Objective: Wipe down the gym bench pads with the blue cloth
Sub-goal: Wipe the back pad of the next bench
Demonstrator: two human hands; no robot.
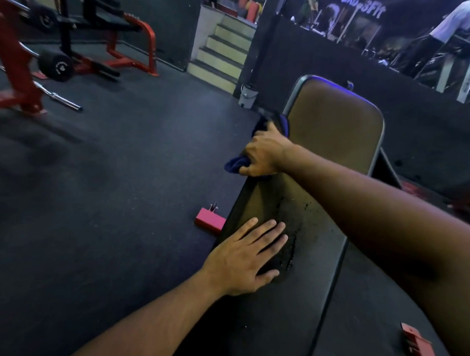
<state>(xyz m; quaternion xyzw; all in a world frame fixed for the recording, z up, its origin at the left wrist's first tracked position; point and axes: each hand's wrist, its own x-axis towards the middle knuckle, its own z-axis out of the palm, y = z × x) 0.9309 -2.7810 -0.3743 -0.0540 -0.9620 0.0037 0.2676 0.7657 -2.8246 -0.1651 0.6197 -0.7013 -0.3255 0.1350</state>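
Note:
A long dark gym bench pad [334,133] runs from the bottom of the view up toward the centre right, its far end rounded. A worn, cracked patch shows in its middle. My right hand [264,155] is closed on the blue cloth [235,164] and presses it against the pad's left edge about halfway up. The cloth bunches out below and above the hand. My left hand [248,255] lies flat with fingers spread on the nearer part of the pad, beside the cracked patch.
Red feet of the bench frame [210,218] stick out on the dark rubber floor at the left and at the lower right. A red rack with a barbell [58,95] stands at far left. A small white bin [248,96] and steps [222,52] lie beyond the bench. A person stands at far right.

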